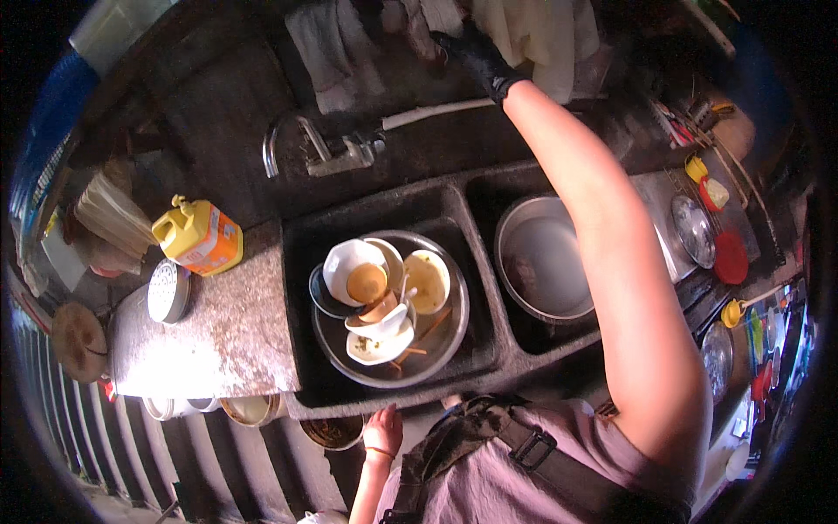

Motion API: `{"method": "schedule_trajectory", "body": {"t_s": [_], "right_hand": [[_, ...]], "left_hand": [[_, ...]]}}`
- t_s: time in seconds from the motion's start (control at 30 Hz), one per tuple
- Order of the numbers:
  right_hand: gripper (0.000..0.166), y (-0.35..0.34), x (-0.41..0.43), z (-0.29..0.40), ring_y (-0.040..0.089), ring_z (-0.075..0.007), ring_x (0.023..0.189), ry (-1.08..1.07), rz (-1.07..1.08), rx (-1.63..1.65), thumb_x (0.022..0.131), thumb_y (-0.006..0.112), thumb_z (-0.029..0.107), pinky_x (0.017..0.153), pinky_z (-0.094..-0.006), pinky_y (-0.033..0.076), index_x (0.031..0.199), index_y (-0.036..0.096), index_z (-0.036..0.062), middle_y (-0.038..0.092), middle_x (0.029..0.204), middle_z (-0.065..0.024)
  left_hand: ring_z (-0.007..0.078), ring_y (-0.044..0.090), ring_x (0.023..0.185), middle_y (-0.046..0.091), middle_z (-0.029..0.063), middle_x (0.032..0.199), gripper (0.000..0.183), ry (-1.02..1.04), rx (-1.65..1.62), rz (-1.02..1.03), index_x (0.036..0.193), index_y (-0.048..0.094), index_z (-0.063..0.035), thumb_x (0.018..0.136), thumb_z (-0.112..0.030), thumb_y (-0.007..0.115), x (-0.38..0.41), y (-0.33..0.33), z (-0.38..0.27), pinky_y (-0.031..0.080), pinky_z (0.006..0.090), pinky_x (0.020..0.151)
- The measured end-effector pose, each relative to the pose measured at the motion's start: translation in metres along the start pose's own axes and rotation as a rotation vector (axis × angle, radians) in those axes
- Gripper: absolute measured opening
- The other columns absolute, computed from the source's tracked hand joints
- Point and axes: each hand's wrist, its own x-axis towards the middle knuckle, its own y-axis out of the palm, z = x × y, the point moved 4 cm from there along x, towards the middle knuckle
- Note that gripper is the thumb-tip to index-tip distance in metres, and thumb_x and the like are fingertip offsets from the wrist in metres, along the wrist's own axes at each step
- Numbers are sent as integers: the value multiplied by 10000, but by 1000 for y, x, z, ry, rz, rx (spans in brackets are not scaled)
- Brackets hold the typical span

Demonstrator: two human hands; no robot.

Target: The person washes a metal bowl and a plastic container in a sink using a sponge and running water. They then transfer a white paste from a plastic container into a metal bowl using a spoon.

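Note:
My right hand [481, 62], in a black glove, is stretched up to the cloths [553, 39] hanging behind the sink. Its fingers lie against the dark background beside a pale cloth; whether they grip it is unclear. My bare left hand [383, 429] is low at the front rim of the double sink [488, 262], with a band on the wrist. In the left basin, a round metal basin [458, 334] holds several used white bowls [380, 347], a brown cup [366, 283] and chopsticks [411, 352]. A metal pot [533, 255] with cloudy liquid stands in the right basin.
A faucet [340, 157] is mounted behind the left basin. On the left counter [229, 327] stand a yellow jug [203, 236] and a white perforated round item [169, 291]. Pails [249, 409] sit below the counter. Metal lids [694, 232] and a red lid [730, 257] lie right.

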Motion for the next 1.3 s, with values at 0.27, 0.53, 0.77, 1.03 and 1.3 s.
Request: {"method": "schedule_trajectory", "body": {"t_s": [0.27,0.53,0.77,1.03,1.3], "right_hand": [[489,12,-175,-111,300,-249,1146,137,529,339,794,479,242,933,-293,250,1200,315,23,325,1243,-134],[354,-20,-437,-301,404,-256,1034,670,996,-74,775,458,194,849,-321,325,1083,434,21,429,1129,-153],[277,13,-396,-268,494,-263,935,720,1060,111,759,440,152,775,-346,391,980,538,18,521,1029,-170],[256,-3,-450,-414,528,-252,776,331,1001,-13,761,462,240,692,-335,410,844,577,27,566,846,-140],[274,44,-483,-338,486,-166,725,894,1077,440,808,359,242,624,-301,402,835,558,57,538,767,-41]], "left_hand": [[316,535,768,563,136,854,241,-43,-155,34,966,525,-80,747,-180,501,24,17,3,440,389,666],[304,538,768,565,131,855,234,79,36,287,944,530,-83,735,-187,516,49,47,-36,442,382,669],[277,550,746,567,132,850,190,398,-240,182,935,528,-39,748,-77,516,157,66,-149,449,327,642],[107,528,700,566,46,826,253,-251,-1052,559,1018,500,-8,808,-150,503,214,191,-220,424,208,622],[106,509,664,553,26,819,295,-676,-1248,540,990,516,-60,825,-300,471,189,206,-215,406,215,580]]}}
